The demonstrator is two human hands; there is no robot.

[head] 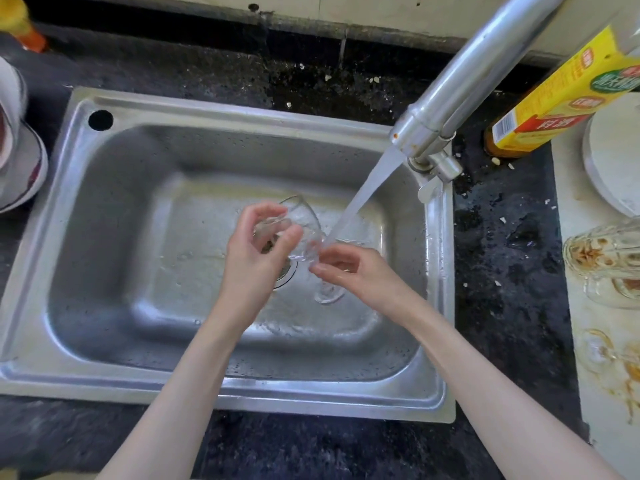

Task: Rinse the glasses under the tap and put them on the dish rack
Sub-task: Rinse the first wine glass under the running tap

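Over the middle of the steel sink (104,209) I hold a clear stemmed glass (304,223), tilted on its side. My left hand (258,251) grips its bowl near the rim. My right hand (353,268) holds the stem, and the foot (329,292) shows just below my fingers. Water streams from the metal tap (460,88) and hits the glass close to my right hand. Two dirty glasses (602,254) with brown residue lie on the counter at the right. No dish rack is in view.
A yellow-labelled bottle (554,98) stands behind the tap beside a white plate (609,164). Stacked bowls (17,147) sit left of the sink, with an orange-yellow bottle (20,26) behind them. Dark speckled counter (505,271) surrounds the sink, and another stained glass (599,351) lies at the right.
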